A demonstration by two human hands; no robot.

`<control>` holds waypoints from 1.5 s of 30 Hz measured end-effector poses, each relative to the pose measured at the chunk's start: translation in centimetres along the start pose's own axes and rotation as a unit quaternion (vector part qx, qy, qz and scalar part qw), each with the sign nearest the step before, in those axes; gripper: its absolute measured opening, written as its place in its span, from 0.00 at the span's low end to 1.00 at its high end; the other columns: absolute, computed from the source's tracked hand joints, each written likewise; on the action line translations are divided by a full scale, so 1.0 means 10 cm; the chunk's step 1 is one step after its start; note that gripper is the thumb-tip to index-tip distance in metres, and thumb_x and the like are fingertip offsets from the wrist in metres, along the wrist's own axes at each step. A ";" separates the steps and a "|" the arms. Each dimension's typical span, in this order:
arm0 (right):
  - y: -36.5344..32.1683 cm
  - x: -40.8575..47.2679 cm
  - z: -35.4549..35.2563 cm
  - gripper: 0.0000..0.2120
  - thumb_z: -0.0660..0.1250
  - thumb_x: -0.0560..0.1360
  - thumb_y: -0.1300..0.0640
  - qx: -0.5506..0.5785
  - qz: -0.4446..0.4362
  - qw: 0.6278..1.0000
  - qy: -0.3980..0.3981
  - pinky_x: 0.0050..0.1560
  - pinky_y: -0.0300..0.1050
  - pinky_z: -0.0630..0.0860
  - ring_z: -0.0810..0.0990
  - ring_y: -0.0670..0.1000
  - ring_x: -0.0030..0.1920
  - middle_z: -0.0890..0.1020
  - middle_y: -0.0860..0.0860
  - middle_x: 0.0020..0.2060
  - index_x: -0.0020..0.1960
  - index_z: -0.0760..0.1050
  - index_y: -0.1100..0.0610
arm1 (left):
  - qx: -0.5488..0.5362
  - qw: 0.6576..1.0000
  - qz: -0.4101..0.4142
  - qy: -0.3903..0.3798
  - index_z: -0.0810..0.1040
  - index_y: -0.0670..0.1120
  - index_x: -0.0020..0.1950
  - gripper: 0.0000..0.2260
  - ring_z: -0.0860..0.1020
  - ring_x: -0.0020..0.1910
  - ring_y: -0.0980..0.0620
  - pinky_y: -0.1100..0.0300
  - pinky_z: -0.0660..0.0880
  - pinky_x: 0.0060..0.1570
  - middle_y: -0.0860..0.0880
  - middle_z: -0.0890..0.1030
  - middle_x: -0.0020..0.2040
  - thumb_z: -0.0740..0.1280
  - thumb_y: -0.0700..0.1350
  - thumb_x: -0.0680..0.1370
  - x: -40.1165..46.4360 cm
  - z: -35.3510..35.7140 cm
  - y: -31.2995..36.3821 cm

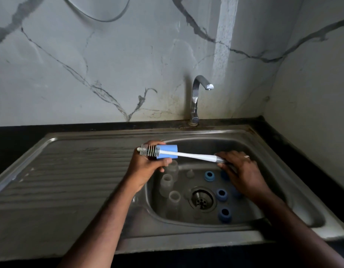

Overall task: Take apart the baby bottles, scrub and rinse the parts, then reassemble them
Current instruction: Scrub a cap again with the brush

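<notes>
Both hands are working over the sink [283,144]: your left hand [146,167] is gripping the blue cap [167,151], your right hand [242,169] is holding the brush [186,154] running through it.

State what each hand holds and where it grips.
Left hand grips the blue cap round its side; right hand grips the brush by its handle end.

Grey-veined marble wall [90,64] fills the upper frame; black counter [16,140] runs beneath; dim light throughout.
</notes>
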State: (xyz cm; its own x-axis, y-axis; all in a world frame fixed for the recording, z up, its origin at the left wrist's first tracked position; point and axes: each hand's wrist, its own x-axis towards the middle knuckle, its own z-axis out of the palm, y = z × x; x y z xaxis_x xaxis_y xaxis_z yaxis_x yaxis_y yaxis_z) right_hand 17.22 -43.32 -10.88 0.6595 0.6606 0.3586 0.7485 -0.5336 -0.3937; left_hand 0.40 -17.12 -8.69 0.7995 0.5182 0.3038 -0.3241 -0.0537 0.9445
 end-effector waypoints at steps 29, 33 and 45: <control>0.19 -0.05 -0.15 0.24 0.56 0.77 0.36 0.029 -0.002 0.998 0.059 0.53 0.53 0.76 0.78 0.51 0.53 0.80 0.49 0.53 0.64 0.77 0.49 | 0.032 0.998 0.045 0.012 0.79 0.40 0.59 0.24 0.82 0.55 0.48 0.54 0.78 0.59 0.46 0.85 0.54 0.78 0.34 0.64 0.11 -0.28 -0.03; 0.21 -0.04 -0.13 0.25 0.56 0.78 0.34 0.020 0.004 0.999 0.044 0.56 0.55 0.76 0.79 0.53 0.55 0.81 0.49 0.55 0.65 0.77 0.48 | 0.038 0.999 0.034 -0.007 0.79 0.43 0.58 0.24 0.82 0.47 0.53 0.60 0.80 0.48 0.48 0.86 0.49 0.77 0.29 0.66 0.12 -0.22 -0.06; 0.17 -0.03 -0.08 0.20 0.57 0.80 0.36 0.019 -0.034 0.998 0.054 0.54 0.54 0.76 0.79 0.50 0.54 0.81 0.47 0.54 0.64 0.76 0.46 | -0.061 0.998 0.025 -0.018 0.77 0.40 0.60 0.24 0.83 0.36 0.46 0.58 0.81 0.41 0.42 0.84 0.44 0.72 0.30 0.65 0.06 -0.10 0.03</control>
State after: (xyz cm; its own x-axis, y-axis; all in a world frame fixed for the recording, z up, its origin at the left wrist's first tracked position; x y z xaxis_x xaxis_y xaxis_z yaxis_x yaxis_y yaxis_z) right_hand 18.35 -44.87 -10.96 0.6119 0.6332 0.4740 0.7904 -0.4674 -0.3960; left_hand 0.28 -15.98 -8.33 0.7974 0.4872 0.3561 -0.4210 0.0262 0.9067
